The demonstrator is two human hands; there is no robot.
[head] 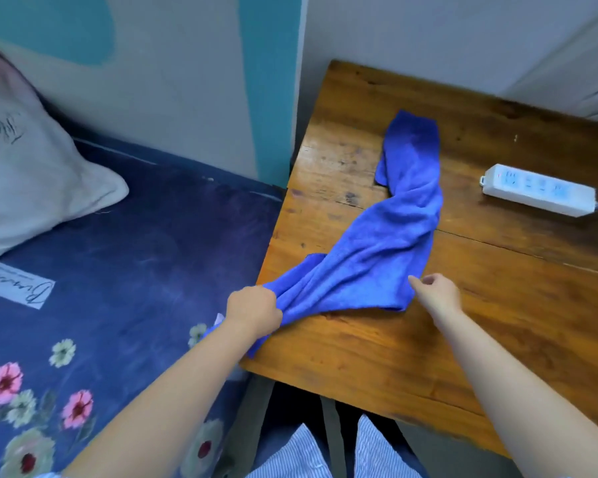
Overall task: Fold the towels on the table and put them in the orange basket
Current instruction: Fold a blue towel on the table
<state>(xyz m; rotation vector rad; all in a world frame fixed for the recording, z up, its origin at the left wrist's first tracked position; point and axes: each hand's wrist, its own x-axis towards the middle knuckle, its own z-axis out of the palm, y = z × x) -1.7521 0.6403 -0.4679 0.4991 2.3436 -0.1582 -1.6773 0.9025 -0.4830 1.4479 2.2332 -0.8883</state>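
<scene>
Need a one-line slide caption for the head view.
Left hand grips a crumpled blue towel on the wooden table; right hand reaches for its edge.

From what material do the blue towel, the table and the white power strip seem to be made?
Blue towel: soft, fuzzy cloth, probably microfibre; matte nap, limp folds.
Table: wood, likely varnished; visible grain, plank seams, dark knots and a slight sheen.
Power strip: smooth, hard white plastic, judging by its moulded, even surface.
</scene>
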